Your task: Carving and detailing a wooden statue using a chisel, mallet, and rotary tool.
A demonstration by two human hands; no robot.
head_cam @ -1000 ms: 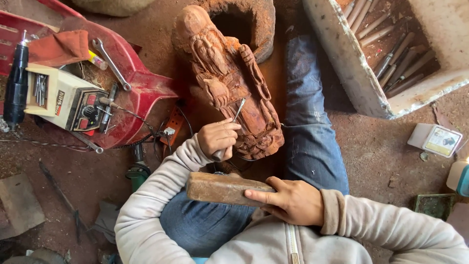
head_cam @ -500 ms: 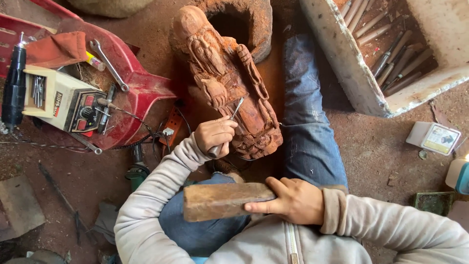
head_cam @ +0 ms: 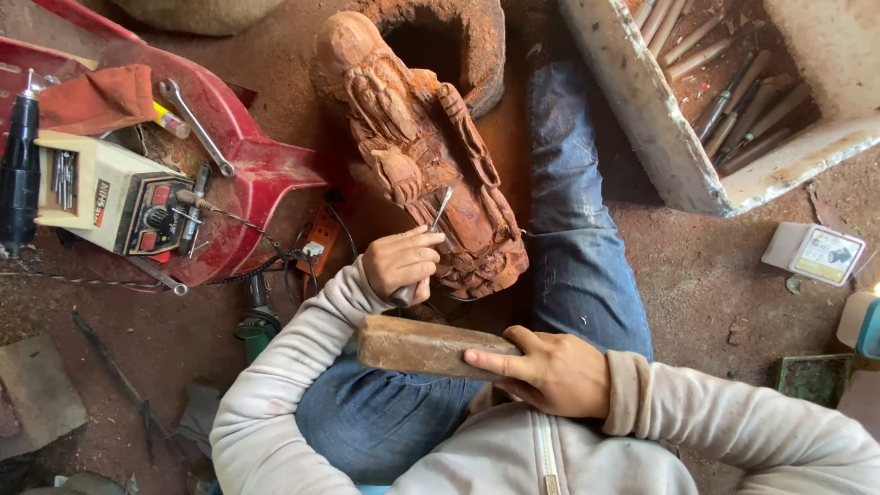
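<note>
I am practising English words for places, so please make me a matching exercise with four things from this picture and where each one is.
Things:
1. chisel
2. wooden block
3. wrench
4. spare chisels

Places:
a. in the white box, upper right
b. on the red surface, upper left
c. in the left hand, tip on the carved wooden figure
d. in the right hand, over the lap

Pairs: 1-c, 2-d, 3-b, 4-a
</note>
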